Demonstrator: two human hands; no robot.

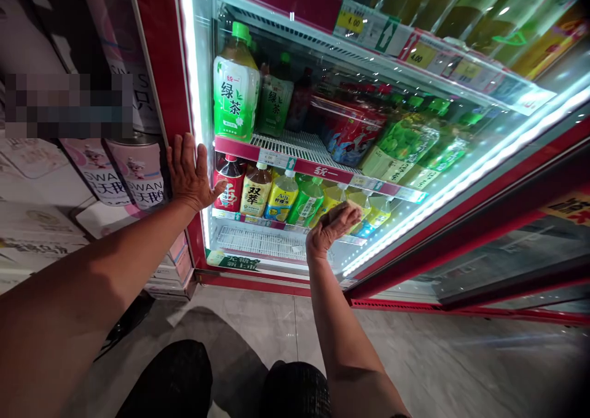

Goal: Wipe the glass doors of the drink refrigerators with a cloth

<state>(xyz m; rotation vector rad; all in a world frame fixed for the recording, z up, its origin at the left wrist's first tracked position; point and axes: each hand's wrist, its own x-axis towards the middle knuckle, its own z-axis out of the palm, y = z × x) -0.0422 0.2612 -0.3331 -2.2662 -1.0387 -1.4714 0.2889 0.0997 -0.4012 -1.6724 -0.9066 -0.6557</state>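
Observation:
My left hand (188, 175) lies flat with spread fingers on the red frame (159, 49) at the left side of a lit drinks fridge. Its thumb reaches across the light strip towards a red-labelled bottle (229, 184). In front of the lower row of bottles is my right hand (332, 228), its fingers curled together. A pale tan patch shows at its fingertips, and I cannot make out what it is. Near that hand stand a green bottle (305, 201) and a yellow-labelled bottle (281, 195).
On the middle shelf (299, 160) are a large green tea bottle (236, 86), a red multipack (353, 129) and wrapped green bottles (405, 141). Stacked cans and cartons (138, 172) stand left of the fridge. Below is a grey tiled floor (258, 307), with my dark-clothed knees above it.

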